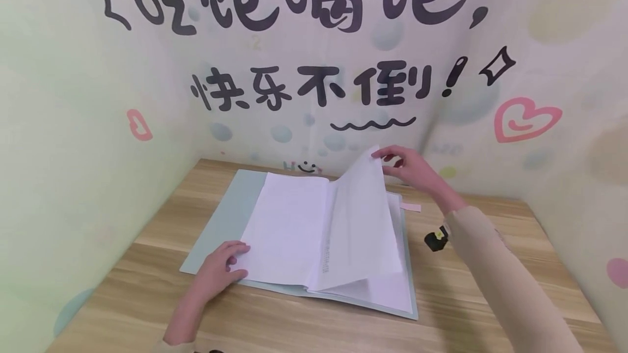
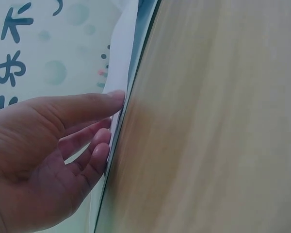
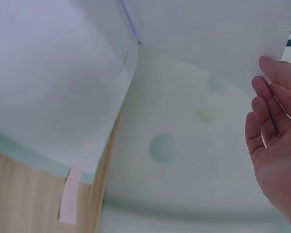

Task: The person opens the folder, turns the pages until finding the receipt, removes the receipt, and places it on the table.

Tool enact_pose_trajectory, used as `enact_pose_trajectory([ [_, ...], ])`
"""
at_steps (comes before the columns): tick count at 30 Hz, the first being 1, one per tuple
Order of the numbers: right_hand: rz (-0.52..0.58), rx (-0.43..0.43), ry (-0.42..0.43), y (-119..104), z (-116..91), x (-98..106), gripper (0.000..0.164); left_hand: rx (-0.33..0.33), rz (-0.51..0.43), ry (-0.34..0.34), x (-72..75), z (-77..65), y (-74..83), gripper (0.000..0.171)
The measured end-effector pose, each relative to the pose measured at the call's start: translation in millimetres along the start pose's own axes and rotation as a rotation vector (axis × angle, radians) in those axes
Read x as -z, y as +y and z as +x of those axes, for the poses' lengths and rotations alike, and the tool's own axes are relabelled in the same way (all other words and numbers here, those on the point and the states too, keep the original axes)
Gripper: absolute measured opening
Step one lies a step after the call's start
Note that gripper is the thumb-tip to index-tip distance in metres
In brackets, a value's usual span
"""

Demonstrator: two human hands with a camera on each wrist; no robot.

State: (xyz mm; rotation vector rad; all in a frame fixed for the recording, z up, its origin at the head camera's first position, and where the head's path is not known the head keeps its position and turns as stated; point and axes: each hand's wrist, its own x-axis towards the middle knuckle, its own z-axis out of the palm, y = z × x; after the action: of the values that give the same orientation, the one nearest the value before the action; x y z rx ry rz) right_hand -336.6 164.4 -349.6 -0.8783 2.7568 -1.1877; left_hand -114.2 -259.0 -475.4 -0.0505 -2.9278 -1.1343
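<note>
An open notebook with a pale blue-green cover (image 1: pixel 230 206) lies on the wooden table. My left hand (image 1: pixel 218 271) rests at the lower left of the left page (image 1: pixel 287 227); its fingers are relaxed and the fingertips touch the paper near the cover's edge, as the left wrist view also shows. At the far right, my right hand (image 1: pixel 412 170) pinches the upper corner of a lifted page (image 1: pixel 358 227) between thumb and fingers. That page stands up from the spine, partly covering the right-hand pages (image 3: pixel 43 92) beneath it.
A pink ribbon or tab (image 1: pixel 411 207) sticks out at the notebook's upper right. A small black object (image 1: pixel 435 241) shows beside the right sleeve. The wooden table (image 1: pixel 275 320) meets a printed wall (image 1: pixel 314 108) behind the notebook, with walls at both sides.
</note>
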Motion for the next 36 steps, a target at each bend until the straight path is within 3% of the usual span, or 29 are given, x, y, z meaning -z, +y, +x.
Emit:
enact_pose_trajectory([
  [7, 0.0, 0.057, -0.005, -23, 23, -9, 0.034, -0.057, 0.016, 0.015, 2.1, -1.1, -4.4, 0.049],
  [13, 0.051, 0.118, -0.01, -40, 40, -24, 0.037, -0.059, 0.039, 0.03, 2.7, -4.3, -5.0, 0.047],
  [22, 0.139, 0.108, -0.018, -63, 70, -53, 0.035, -0.073, -0.026, 0.04, 3.8, -3.3, -8.2, 0.041],
  [30, 0.154, 0.106, -0.05, -81, 89, -84, 0.037, -0.034, -0.071, 0.015, 5.1, -2.5, -7.7, 0.061],
  [36, 0.193, 0.128, -0.042, -86, 98, -112, 0.037, -0.052, -0.108, 0.006, 6.3, -1.3, -11.8, 0.074],
])
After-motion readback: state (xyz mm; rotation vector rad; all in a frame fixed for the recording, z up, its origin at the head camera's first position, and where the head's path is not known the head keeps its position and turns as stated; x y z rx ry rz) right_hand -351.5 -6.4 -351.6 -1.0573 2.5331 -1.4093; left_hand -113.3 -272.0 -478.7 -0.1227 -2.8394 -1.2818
